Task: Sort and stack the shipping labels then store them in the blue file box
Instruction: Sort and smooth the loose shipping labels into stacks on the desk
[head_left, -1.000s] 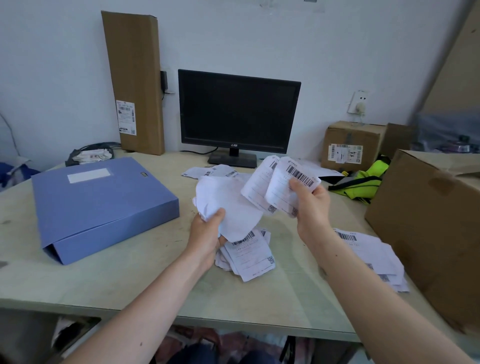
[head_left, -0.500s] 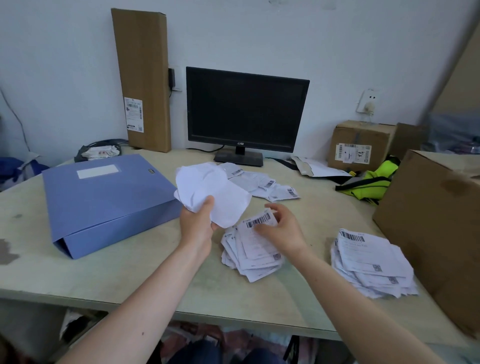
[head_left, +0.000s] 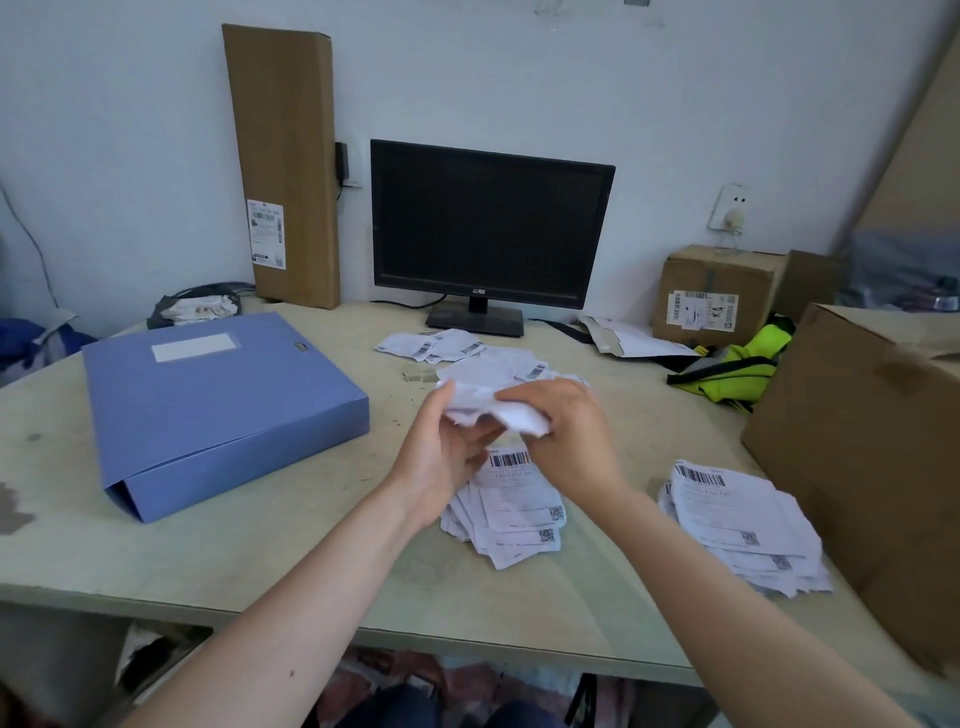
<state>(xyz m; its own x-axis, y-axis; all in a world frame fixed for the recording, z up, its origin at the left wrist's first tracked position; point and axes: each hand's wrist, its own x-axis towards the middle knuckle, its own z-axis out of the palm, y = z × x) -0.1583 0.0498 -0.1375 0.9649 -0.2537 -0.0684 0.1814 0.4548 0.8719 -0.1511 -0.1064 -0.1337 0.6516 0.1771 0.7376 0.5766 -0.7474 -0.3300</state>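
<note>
Fingers (head_left: 527, 399) of left hand (head_left: 447, 452) and right hand (head_left: 569, 441) clamp a wad of shipping labels (head_left: 480, 400) over the near pile (head_left: 514, 514), with the right pile (head_left: 743, 525) stacked, loose labels (head_left: 441, 345) unsorted and the blue file box (head_left: 208, 405) closed: about midway, I'd say.

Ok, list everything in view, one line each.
blue file box: one, blue, table's left
held labels: one bunch, white, in both hands
centre label stack: one, white, under hands
right label stack: one, white, table's right
loose labels: several, white, before monitor
monitor: one, black, back centre
tall carton: one, brown, against wall
small carton: one, brown, back right
large carton: one, brown, right edge
hi-vis garment: one, yellow-green, between cartons
left hand: grips held labels
right hand: grips held labels
</note>
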